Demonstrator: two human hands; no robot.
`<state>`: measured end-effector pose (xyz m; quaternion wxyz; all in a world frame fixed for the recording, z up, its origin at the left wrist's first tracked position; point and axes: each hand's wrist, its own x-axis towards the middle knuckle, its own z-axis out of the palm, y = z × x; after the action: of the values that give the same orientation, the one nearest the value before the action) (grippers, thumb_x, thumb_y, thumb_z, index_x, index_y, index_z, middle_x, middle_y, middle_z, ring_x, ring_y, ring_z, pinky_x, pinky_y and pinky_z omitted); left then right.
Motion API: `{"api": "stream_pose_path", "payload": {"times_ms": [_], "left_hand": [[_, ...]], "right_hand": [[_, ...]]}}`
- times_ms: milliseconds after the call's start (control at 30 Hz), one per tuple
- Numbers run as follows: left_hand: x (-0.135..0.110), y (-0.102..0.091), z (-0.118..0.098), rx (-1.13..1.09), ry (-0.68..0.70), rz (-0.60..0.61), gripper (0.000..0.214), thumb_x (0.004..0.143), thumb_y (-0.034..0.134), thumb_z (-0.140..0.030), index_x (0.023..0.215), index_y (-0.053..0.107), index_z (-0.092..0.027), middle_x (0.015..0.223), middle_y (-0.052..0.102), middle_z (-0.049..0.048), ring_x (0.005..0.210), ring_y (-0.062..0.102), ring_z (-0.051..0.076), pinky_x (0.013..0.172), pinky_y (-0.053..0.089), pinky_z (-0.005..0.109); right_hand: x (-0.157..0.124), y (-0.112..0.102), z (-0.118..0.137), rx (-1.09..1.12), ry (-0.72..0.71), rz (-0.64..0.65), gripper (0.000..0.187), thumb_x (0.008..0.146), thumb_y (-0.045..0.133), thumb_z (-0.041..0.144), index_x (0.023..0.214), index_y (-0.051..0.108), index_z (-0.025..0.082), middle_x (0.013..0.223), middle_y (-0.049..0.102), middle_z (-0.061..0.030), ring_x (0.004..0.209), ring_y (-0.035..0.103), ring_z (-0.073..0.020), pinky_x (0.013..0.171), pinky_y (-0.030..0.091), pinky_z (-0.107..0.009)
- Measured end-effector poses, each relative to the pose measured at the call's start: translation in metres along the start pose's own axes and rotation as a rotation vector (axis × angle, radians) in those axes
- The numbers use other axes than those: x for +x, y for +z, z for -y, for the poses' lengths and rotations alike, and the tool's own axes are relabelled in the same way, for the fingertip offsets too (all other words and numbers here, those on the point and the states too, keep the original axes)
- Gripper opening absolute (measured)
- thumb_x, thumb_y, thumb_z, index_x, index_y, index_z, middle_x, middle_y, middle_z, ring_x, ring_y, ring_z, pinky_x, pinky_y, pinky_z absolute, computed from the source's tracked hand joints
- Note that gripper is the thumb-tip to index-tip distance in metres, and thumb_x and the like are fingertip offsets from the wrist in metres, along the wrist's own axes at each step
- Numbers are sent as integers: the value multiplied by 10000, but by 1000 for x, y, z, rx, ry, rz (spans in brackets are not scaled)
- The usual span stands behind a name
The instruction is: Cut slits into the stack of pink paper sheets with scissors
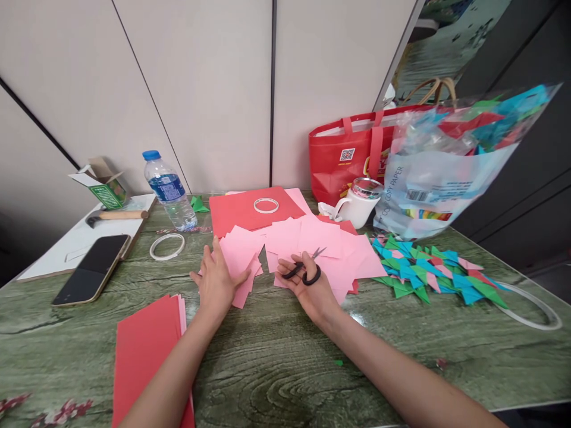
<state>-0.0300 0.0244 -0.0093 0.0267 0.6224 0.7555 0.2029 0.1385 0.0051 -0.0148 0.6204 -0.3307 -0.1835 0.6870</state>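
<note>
My left hand (pixel 216 279) lies flat with fingers spread on a heap of pink paper squares (pixel 307 244) in the middle of the green wood-grain table (pixel 276 362). My right hand (pixel 308 286) grips black-handled scissors (pixel 306 269), fingers through the loops, blades resting on the pink squares and pointing away to the right. A larger red sheet (pixel 241 211) lies behind the pink pile with a white tape ring (pixel 266 205) on it.
A stack of red sheets (pixel 145 351) lies front left. A phone (pixel 91 268), another tape ring (pixel 166 246), a water bottle (pixel 168 191), a small box (pixel 102 182) and a hammer (pixel 116 216) sit left. A white mug (pixel 357 205), red bag (pixel 352 151), plastic paper bag (pixel 446 166) and folded coloured triangles (pixel 435 272) are right.
</note>
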Motion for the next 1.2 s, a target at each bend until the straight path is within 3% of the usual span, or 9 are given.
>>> {"api": "stream_pose_path", "payload": {"times_ms": [100, 200, 400, 500, 667, 800, 900, 1000, 1200], "left_hand": [[-1, -2, -1, -46, 14, -31, 939, 645, 572, -471, 1353, 26, -185, 1364, 213, 236, 1231, 257, 362, 895, 209, 622], [-1, -4, -2, -126, 8, -45, 946, 631, 592, -461, 1352, 41, -194, 1366, 224, 216, 1230, 262, 355, 905, 237, 592], [-1, -6, -5, -449, 117, -207, 900, 617, 631, -390, 1340, 138, -181, 1354, 277, 162, 1237, 263, 302, 957, 281, 457], [-2, -6, -8, -594, 148, -209, 854, 633, 623, -380, 1331, 175, -178, 1344, 297, 152, 1216, 303, 277, 954, 302, 415], [-9, -5, -17, -852, 14, 1, 840, 617, 640, -384, 1318, 215, -203, 1290, 364, 167, 1107, 429, 257, 880, 362, 409], [-11, -10, -22, -1148, -111, 165, 851, 591, 670, -371, 1309, 247, -194, 1192, 477, 165, 1030, 487, 220, 852, 374, 373], [-9, -15, -21, -1281, -186, 188, 789, 590, 680, -338, 1273, 322, -170, 982, 595, 99, 911, 541, 172, 843, 369, 345], [-6, -18, -19, -1389, -183, 301, 732, 572, 703, -255, 1228, 394, -159, 782, 609, 18, 755, 564, 125, 791, 393, 311], [-8, -21, -19, -1507, -148, 591, 453, 580, 701, -198, 1013, 588, -126, 906, 644, 88, 817, 586, 163, 770, 425, 289]], "right_hand": [[-7, 2, -2, -132, 21, 156, 354, 750, 532, 471, 915, 476, 162, 792, 663, -82, 701, 638, -179, 785, 473, -414], [-12, 2, -4, -362, -98, 264, 341, 739, 586, 384, 981, 456, 181, 850, 648, -71, 730, 626, -171, 802, 454, -402], [-12, -2, -8, -622, -394, 308, 411, 674, 656, 222, 1038, 464, 220, 1033, 565, -68, 906, 551, -171, 816, 444, -354], [-14, -3, -9, -798, -492, 338, 446, 670, 637, 168, 1079, 471, 231, 1037, 546, -57, 935, 524, -173, 791, 452, -333], [-17, -6, -9, -1072, -685, 359, 393, 673, 583, 80, 1038, 531, 217, 921, 552, -44, 796, 530, -159, 695, 457, -299], [-15, -10, -7, -1061, -822, 255, 311, 684, 547, 56, 955, 542, 208, 865, 545, -33, 760, 527, -153, 685, 450, -299], [-12, -9, -6, -930, -810, 130, 285, 703, 550, 84, 957, 509, 208, 866, 533, -26, 770, 530, -146, 701, 455, -299], [-7, -6, -3, -786, -784, 25, 253, 724, 566, 138, 956, 487, 199, 867, 522, -25, 784, 524, -135, 723, 454, -292], [1, -5, 4, -692, -715, -79, 249, 739, 568, 237, 965, 466, 208, 788, 485, 8, 722, 512, -116, 664, 442, -263]]}}
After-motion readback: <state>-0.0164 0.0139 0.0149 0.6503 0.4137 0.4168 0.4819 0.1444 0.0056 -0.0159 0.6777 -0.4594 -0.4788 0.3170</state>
